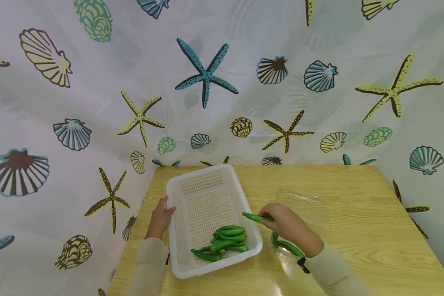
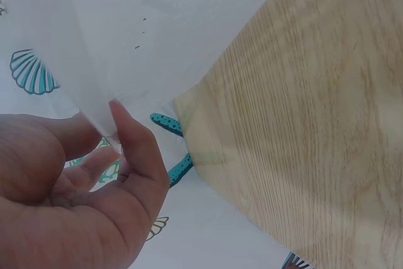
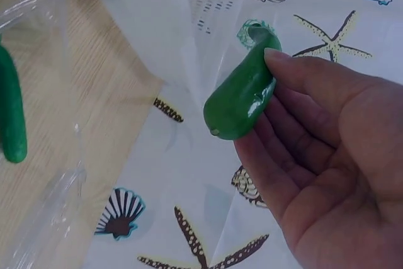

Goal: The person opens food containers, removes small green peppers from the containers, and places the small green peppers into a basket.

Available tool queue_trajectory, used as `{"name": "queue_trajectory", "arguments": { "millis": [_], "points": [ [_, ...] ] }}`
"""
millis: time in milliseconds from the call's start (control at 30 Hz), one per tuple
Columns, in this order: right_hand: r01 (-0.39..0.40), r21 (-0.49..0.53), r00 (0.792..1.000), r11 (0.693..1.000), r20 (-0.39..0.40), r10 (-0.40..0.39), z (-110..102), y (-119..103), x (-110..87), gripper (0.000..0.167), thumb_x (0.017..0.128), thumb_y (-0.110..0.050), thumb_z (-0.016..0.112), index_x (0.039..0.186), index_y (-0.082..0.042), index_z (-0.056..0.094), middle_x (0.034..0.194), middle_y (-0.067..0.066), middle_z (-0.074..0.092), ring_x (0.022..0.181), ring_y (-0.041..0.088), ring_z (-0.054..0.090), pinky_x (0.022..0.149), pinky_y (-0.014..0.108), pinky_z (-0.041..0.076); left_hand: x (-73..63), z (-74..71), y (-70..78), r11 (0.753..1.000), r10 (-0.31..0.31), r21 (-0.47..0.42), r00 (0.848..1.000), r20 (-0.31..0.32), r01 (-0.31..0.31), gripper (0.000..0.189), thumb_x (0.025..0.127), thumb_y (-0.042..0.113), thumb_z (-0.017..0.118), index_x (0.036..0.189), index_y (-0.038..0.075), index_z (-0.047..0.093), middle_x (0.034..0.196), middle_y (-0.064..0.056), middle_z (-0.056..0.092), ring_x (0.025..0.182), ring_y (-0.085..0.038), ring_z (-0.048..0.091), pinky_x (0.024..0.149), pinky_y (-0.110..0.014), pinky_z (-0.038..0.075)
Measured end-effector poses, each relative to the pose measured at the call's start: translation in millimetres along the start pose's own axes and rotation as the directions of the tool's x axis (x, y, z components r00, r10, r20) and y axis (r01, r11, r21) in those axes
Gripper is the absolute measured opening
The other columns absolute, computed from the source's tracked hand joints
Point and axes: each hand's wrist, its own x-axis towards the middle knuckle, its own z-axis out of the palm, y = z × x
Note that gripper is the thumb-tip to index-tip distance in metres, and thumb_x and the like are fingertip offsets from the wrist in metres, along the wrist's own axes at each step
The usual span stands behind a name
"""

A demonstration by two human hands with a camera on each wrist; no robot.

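A white plastic basket [image 1: 207, 207] with a slotted floor holds several green chili peppers [image 1: 227, 236] heaped at its near end. My left hand [image 1: 160, 220] grips the basket's left rim; the left wrist view shows the fingers [image 2: 141, 155] curled at the edge of the basket wall [image 2: 164, 23]. Just off the basket's right rim, my right hand [image 1: 288, 224] pinches one green chili pepper [image 3: 242, 96] between thumb and fingers, its thin end pointing toward the basket. Under the right forearm, green peppers [image 1: 290, 247] lie in a clear plastic container [image 1: 307, 203], partly hidden.
Basket and container stand on a wood-grain table [image 1: 377, 230]. A white curtain [image 1: 237, 53] printed with starfish and shells hangs behind the table and along both sides.
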Motion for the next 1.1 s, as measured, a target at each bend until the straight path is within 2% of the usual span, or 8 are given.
{"name": "queue_trajectory", "arguments": {
  "millis": [267, 467, 667, 900, 1100],
  "points": [
    [0.098, -0.009, 0.995, 0.995, 0.003, -0.098, 16, -18, 20.5, 0.012, 0.081, -0.009, 0.071, 0.093, -0.008, 0.068, 0.089, 0.000, 0.064, 0.080, 0.012, 0.059, 0.069, 0.029, 0.049, -1.0, -1.0, 2.6, 1.000, -0.002, 0.004, 1.000, 0.003, 0.002, 0.058, 0.097, 0.019, 0.050, 0.145, 0.004, 0.022, 0.133, -0.032, 0.042, 0.121, -0.043, 0.042, 0.094, -0.054, 0.037],
    [0.144, -0.023, 0.989, 0.989, 0.038, -0.143, 29, -31, 32.0, 0.014, 0.081, -0.010, 0.072, 0.094, -0.008, 0.068, 0.091, 0.000, 0.064, 0.083, 0.013, 0.060, 0.070, 0.027, 0.049, -0.5, -0.2, 4.1, 1.000, -0.024, -0.004, 1.000, 0.001, 0.024, 0.058, 0.097, 0.019, 0.051, 0.145, 0.005, 0.022, 0.133, -0.031, 0.042, 0.121, -0.042, 0.043, 0.094, -0.053, 0.036],
    [0.124, -0.006, 0.988, 0.992, 0.094, -0.123, 41, -38, 40.1, 0.013, 0.081, -0.010, 0.072, 0.094, -0.008, 0.069, 0.089, 0.000, 0.064, 0.082, 0.013, 0.060, 0.070, 0.025, 0.049, -0.2, -0.2, 5.6, 1.000, -0.028, -0.005, 1.000, -0.001, 0.028, 0.058, 0.097, 0.019, 0.051, 0.146, 0.005, 0.022, 0.132, -0.031, 0.043, 0.120, -0.042, 0.044, 0.094, -0.053, 0.037],
    [0.125, -0.022, 0.982, 0.992, 0.142, -0.121, 64, -38, 46.1, 0.013, 0.082, -0.013, 0.072, 0.093, -0.008, 0.069, 0.089, -0.002, 0.064, 0.082, 0.010, 0.059, 0.070, 0.022, 0.048, -0.8, -1.6, 6.7, 1.000, -0.025, 0.008, 1.000, -0.002, 0.025, 0.058, 0.097, 0.019, 0.050, 0.145, 0.004, 0.022, 0.132, -0.031, 0.043, 0.120, -0.042, 0.044, 0.095, -0.053, 0.036],
    [0.145, -0.043, 0.979, 0.988, 0.150, -0.137, 80, -37, 48.8, 0.009, 0.081, -0.012, 0.072, 0.089, -0.008, 0.069, 0.086, -0.002, 0.065, 0.079, 0.009, 0.059, 0.068, 0.022, 0.047, -2.5, -1.7, 6.7, 1.000, -0.020, 0.013, 1.000, 0.002, 0.020, 0.058, 0.097, 0.018, 0.051, 0.145, 0.004, 0.023, 0.132, -0.032, 0.043, 0.120, -0.042, 0.043, 0.094, -0.054, 0.036]
  ]
}}
